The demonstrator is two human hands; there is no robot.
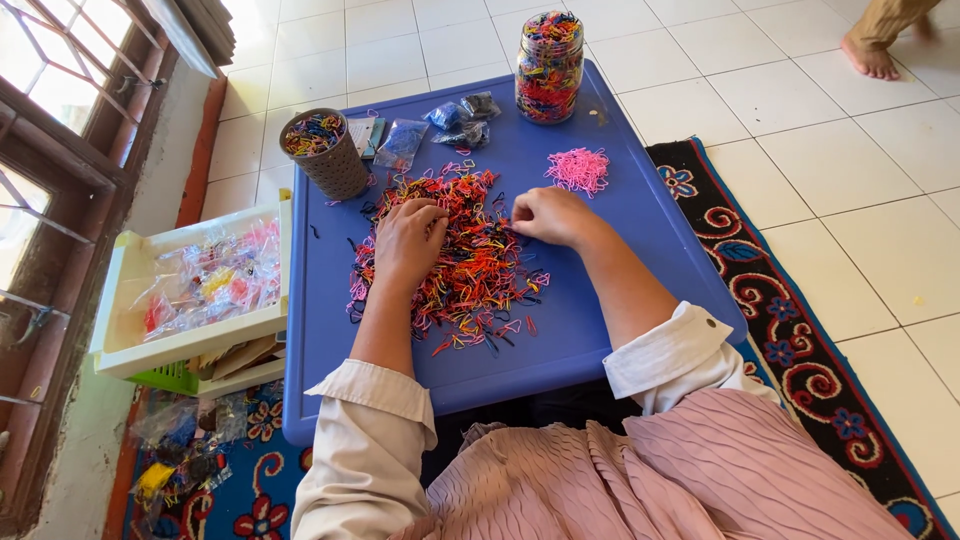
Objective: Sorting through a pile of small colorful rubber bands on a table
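A loose heap of small elastic hair bands in red, yellow, orange, black and pink is spread over the middle of a low blue plastic table. The left hand is laid palm-down on the heap's left part, fingers curled into the bands; whether any are gripped cannot be told. The right hand rests at the heap's right edge, fingertips drawn together as if pinching, though what is held is too small to tell. A small separate pile of pink bands lies apart, beyond the right hand. The step in hand is judged to be picking bands of one colour out of the mix; a fine fingertip pinch on single bands is called for. At the table's far edge a glass jar filled with mixed bands stands, and a woven grey cup at the far left.
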